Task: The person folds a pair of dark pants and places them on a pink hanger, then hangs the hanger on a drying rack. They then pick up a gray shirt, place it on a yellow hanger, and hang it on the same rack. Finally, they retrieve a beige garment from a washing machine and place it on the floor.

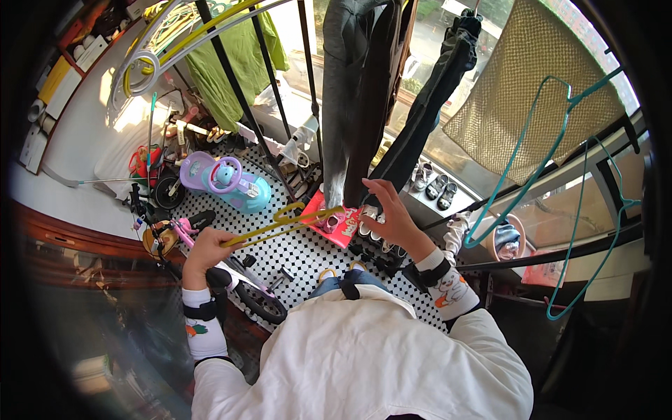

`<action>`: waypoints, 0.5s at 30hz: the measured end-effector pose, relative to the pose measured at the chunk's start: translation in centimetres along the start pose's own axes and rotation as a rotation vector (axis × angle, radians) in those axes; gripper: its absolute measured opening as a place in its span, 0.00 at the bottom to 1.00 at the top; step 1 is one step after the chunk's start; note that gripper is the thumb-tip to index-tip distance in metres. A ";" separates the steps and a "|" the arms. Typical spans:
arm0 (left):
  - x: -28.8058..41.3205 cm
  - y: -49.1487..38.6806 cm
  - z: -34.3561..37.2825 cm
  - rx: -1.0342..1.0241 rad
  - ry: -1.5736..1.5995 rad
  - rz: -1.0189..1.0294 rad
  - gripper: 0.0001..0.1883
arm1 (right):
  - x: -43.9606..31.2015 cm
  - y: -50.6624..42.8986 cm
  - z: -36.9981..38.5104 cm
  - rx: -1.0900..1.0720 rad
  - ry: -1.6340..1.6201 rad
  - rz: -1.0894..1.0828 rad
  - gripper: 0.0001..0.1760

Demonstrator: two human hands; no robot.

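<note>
In my left hand [208, 253] is one end of a yellow clothes hanger [281, 227], held level in front of me with its hook upward. My right hand [392, 218] is raised near the hanger's other end, fingers apart and nothing in its grasp. Just beyond that hand hang grey trousers [338, 100] and dark blue jeans [428, 113]. Below the hanger, a red shoe box [344, 237] with pink shoes lies on the floor.
Teal hangers [530, 168] hang at the right beside a woven mat [546, 89]. A purple and blue ride-on toy [247, 191], a pink child's bicycle [257, 299] and black drying-rack poles [236, 89] stand at the left. Sandals [441, 190] line the window ledge.
</note>
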State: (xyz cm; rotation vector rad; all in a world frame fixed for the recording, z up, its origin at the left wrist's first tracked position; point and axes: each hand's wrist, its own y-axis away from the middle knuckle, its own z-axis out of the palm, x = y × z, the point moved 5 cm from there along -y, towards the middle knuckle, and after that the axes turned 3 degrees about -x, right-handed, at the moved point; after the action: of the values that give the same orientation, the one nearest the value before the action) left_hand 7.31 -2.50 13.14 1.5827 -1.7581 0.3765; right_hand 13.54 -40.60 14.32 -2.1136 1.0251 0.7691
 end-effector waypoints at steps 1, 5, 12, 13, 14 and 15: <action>0.3 -0.8 1.5 -0.080 -0.113 0.005 0.10 | -0.4 0.7 0.7 -0.040 0.085 -0.054 0.39; 4.4 -4.7 6.7 -0.293 -0.132 0.312 0.09 | -0.4 4.5 5.2 -0.368 0.089 0.087 0.31; 16.1 -12.3 6.0 -0.502 -0.079 0.668 0.25 | -0.2 11.7 5.0 -0.119 -0.157 0.593 0.15; 19.0 -13.6 3.6 -0.278 0.068 0.848 0.29 | -0.3 12.5 4.3 -0.048 -0.141 0.606 0.14; 21.1 -15.1 0.7 0.038 0.143 0.875 0.30 | -0.3 13.2 3.8 0.001 -0.130 0.617 0.14; 23.3 -16.6 -2.1 0.320 0.213 0.886 0.28 | -0.3 13.9 3.4 0.033 -0.135 0.653 0.14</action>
State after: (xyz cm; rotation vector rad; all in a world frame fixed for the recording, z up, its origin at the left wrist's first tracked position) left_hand 24.26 -21.63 26.26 0.8089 -2.2153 1.2428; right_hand 1.18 -44.56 8.29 -1.6632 1.6613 1.1677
